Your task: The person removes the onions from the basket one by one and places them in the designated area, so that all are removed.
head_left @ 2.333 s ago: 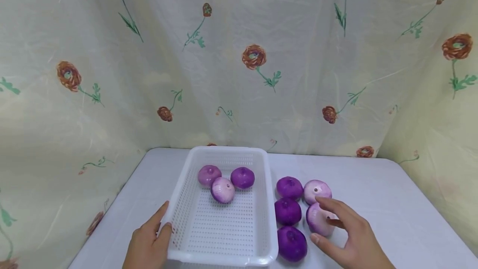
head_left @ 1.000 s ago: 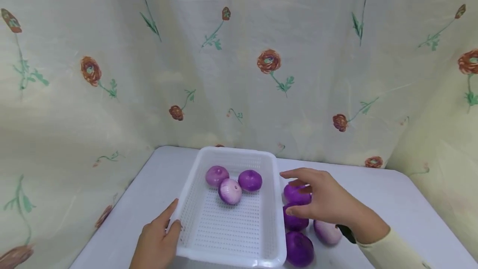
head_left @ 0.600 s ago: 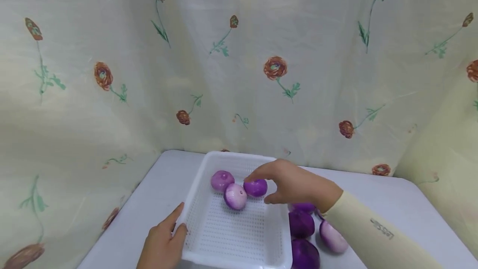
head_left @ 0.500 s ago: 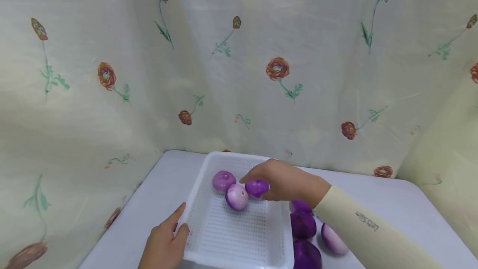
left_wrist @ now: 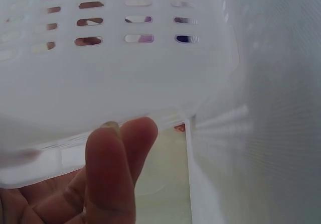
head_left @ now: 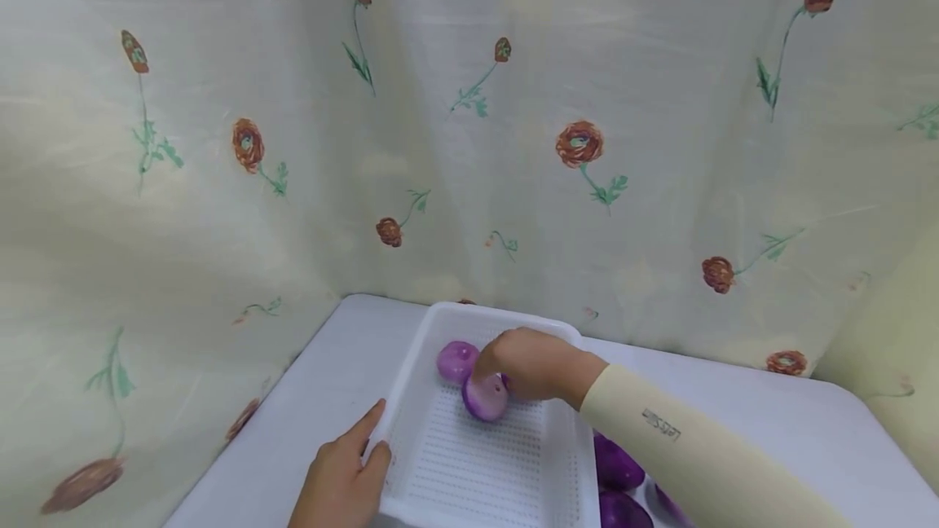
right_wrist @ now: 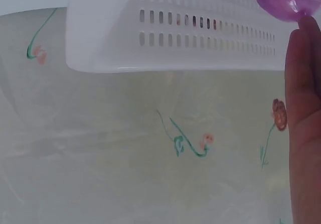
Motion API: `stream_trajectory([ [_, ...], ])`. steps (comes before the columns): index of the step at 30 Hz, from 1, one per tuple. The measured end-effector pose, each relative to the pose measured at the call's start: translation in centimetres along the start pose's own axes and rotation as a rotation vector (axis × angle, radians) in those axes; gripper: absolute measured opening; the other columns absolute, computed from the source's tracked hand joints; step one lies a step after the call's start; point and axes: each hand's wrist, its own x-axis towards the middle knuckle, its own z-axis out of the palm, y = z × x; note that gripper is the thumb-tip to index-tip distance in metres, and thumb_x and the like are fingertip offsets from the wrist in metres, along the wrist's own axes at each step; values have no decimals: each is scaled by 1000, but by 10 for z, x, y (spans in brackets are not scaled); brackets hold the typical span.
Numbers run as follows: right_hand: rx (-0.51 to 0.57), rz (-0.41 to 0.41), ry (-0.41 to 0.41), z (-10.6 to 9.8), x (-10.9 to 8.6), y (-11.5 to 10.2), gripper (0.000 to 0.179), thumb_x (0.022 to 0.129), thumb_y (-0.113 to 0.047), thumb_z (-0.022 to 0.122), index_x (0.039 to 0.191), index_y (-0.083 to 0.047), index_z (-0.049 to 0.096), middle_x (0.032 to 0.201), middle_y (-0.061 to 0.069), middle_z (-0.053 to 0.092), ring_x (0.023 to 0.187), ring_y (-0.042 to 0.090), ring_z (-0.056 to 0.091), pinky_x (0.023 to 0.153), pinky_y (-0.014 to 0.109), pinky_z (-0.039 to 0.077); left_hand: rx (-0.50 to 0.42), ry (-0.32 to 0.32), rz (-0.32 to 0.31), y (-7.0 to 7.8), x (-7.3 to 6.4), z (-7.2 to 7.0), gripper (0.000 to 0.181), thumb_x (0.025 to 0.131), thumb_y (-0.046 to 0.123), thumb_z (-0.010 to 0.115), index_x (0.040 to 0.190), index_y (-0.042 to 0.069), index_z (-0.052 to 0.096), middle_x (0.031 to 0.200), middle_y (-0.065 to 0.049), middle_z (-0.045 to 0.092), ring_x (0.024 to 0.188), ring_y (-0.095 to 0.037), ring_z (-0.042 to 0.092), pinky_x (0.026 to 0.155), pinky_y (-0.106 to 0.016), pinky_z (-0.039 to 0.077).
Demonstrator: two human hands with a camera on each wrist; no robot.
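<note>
In the head view, my left hand (head_left: 343,467) holds the left side of a white perforated plastic basket (head_left: 469,479). The left wrist view shows its thumb (left_wrist: 108,176) at the basket's rim. Inside the basket, my right hand (head_left: 534,365) reaches down over a pale red onion (head_left: 486,399), fingers on its far side and thumb at its right. A pinkish-purple onion (head_left: 456,361) lies behind it on the left. The hand hides most of a third, darker onion. In the right wrist view, straight fingertips lie close by a pinkish onion (right_wrist: 283,3).
More red onions, dark purple ones (head_left: 616,463) and a pale one, lie on the white table (head_left: 352,357) right of the basket, partly under the right sleeve (head_left: 682,438). A flower-patterned cloth (head_left: 623,88) hangs behind and at the sides.
My right hand has moved left from the onions on the table into the basket and down onto the pale onion. The left hand keeps its hold. The head view has turned right-to-left.
</note>
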Motion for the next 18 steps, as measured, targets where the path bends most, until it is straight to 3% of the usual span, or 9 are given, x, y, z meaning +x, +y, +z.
stream_trajectory([
  [9,-47,-48,12,13,5,5,38,88,1,80,117,-24,84,112,-11,78,109,7,71,97,28,54,15,-8,-5,0,0,-2,52,102,20,62,154,13,57,121,-12,75,102,-16,68,93,-53,57],
  [14,13,-105,32,16,9,3,34,87,0,80,114,-21,83,115,-11,77,113,7,69,100,26,52,10,6,25,-1,0,-1,52,102,18,62,153,12,58,122,-12,75,105,-17,68,94,-52,56],
  [18,64,-68,-24,19,14,-1,33,87,-5,84,115,-22,82,115,-11,76,113,7,67,101,27,51,-1,17,53,-2,0,0,51,102,16,62,152,11,59,118,-9,76,104,-15,68,94,-50,56],
])
